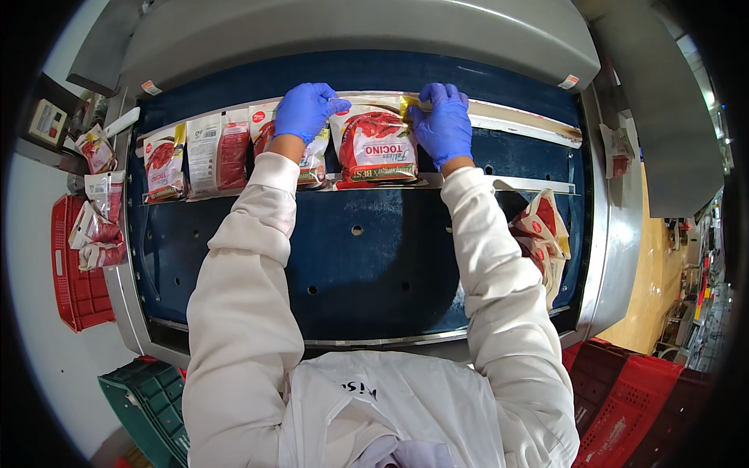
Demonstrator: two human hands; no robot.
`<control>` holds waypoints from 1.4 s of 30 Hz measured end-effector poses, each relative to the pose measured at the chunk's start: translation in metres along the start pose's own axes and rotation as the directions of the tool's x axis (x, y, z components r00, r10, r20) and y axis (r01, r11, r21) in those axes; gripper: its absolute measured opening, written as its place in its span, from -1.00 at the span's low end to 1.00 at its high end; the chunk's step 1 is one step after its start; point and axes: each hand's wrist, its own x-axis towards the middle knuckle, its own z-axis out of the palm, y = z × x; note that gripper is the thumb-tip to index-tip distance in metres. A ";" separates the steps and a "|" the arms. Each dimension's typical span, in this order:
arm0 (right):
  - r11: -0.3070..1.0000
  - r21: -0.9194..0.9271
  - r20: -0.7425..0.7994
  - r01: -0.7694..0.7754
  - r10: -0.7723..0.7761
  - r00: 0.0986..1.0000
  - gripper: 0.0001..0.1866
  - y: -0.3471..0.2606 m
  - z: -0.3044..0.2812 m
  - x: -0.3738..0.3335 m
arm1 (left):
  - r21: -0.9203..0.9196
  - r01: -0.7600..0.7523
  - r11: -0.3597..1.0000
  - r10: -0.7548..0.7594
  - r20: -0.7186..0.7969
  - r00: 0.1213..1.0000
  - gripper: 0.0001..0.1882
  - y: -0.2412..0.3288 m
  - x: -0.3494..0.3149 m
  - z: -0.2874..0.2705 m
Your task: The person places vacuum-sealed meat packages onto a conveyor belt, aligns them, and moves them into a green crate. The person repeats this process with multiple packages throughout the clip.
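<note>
A plastic pouch of red meat (376, 148), with a white and red printed front, lies at the middle of a long metal bar (523, 127) on the dark blue bed of a machine. My left hand (304, 115), in a blue glove, pinches the pouch's upper left corner. Its upper right corner is between the fingers of my right hand (445, 129), gloved alike. Further pouches lie in a row to the left, among them a front-up one (165, 165) and a back-up one (218, 152). My left hand and wrist partly cover two others.
A raised metal lid (359, 31) spans the far side. Several pouches (542, 234) are heaped at the bed's right; more (101, 222) rest on the left rim, one (618, 152) on the right. Around the machine stand a red crate (82, 288), a green crate (152, 405) and another red crate (624, 413).
</note>
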 end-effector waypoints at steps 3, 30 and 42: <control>0.950 0.137 -0.042 0.281 -0.278 0.960 -0.43 -0.009 0.000 -0.015 | -0.050 0.058 0.997 -0.053 0.098 0.994 -0.66 0.002 0.006 -0.003; 0.891 -0.412 -0.005 -0.193 0.209 0.978 -0.72 0.065 -0.198 -0.255 | -0.257 -0.602 0.756 0.632 0.053 0.773 -0.27 0.162 -0.166 0.072; 0.700 0.077 -0.008 0.710 -0.712 0.702 -0.75 0.001 -0.255 -0.188 | -0.889 0.247 0.385 0.088 0.301 0.949 -0.19 0.135 -0.274 0.133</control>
